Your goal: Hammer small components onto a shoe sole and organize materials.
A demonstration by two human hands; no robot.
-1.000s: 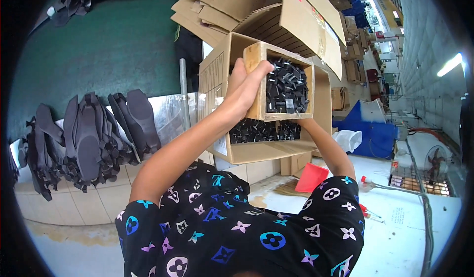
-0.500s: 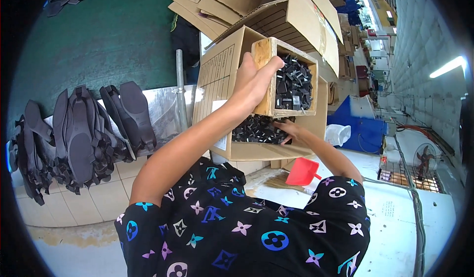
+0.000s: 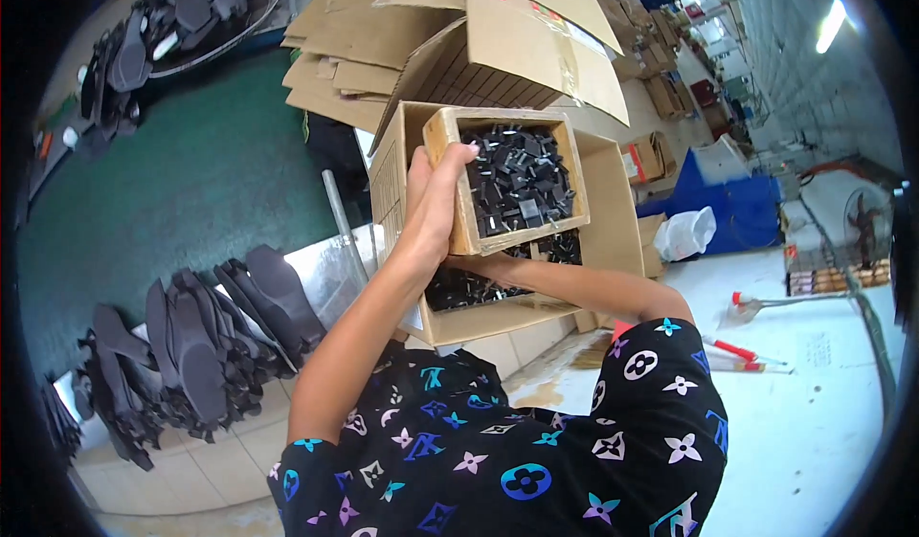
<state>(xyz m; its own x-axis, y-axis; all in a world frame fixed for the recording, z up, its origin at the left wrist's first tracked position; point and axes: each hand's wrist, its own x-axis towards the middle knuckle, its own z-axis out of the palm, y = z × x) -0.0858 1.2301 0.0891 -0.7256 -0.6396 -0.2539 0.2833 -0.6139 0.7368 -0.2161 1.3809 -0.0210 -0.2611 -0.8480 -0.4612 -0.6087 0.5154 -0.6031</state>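
Note:
My left hand (image 3: 442, 197) is closed on the left wall of a wooden box (image 3: 463, 216), thumb over its rim. Small black plastic pieces (image 3: 522, 178) fill that box, which is tilted toward me above an open cardboard box (image 3: 613, 197). More of the same loose black pieces (image 3: 560, 247) lie in the cardboard box. My right hand (image 3: 486, 267) reaches into the cardboard box, beneath the wooden box's near edge. Its fingers are hidden there, so I cannot see whether they hold anything.
Flattened cardboard sheets (image 3: 354, 20) are stacked beyond the box. Dark shoe soles (image 3: 206, 374) hang in a row at the left, beside a metal pole (image 3: 340, 216) and a green surface (image 3: 182, 183). On the right are a white plastic bag (image 3: 684, 234) and a blue bin (image 3: 747, 212).
My right hand has moved left through the black pieces, under the wooden box. The wooden box, still in my left hand, shows more of its contents. The whole view has shifted.

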